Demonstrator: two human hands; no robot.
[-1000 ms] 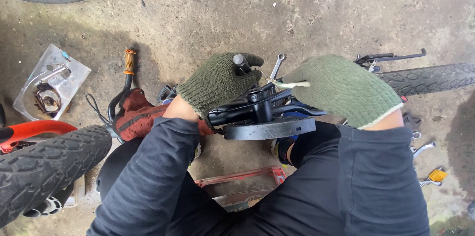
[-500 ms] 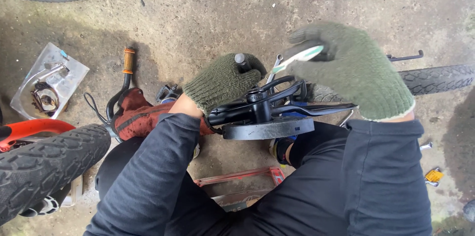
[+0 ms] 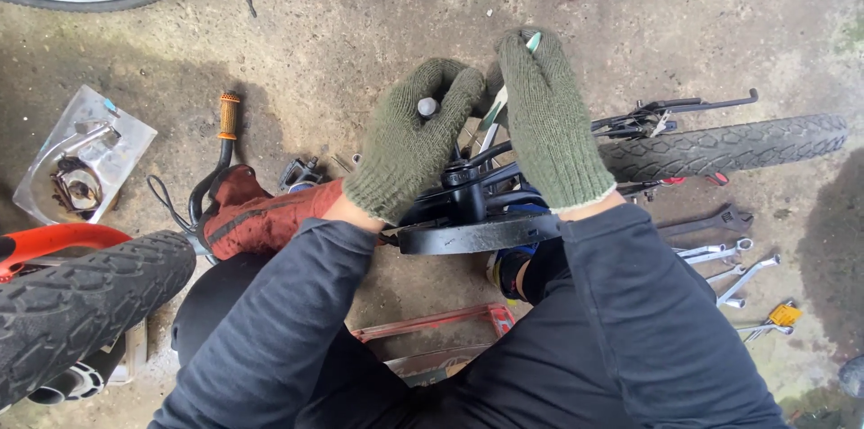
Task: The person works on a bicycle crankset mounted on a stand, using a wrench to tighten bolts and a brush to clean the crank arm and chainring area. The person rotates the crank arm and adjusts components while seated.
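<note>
1. Two gloved hands meet above the black crank assembly [image 3: 468,204].
2. Left hand [image 3: 409,136] grips the crank's metal stud; right hand [image 3: 549,118] closes on a wrench [image 3: 490,114].
3. Advice: seat the wrench squarely and brace the crank.

Black crankset [image 3: 472,208] upright, silver wrench [image 3: 490,118] above

Soft, even daylight is falling from above; faint shadows are pooling under the tyre [image 3: 720,146]. Everything is staying sharp, edges slightly bending.
</note>
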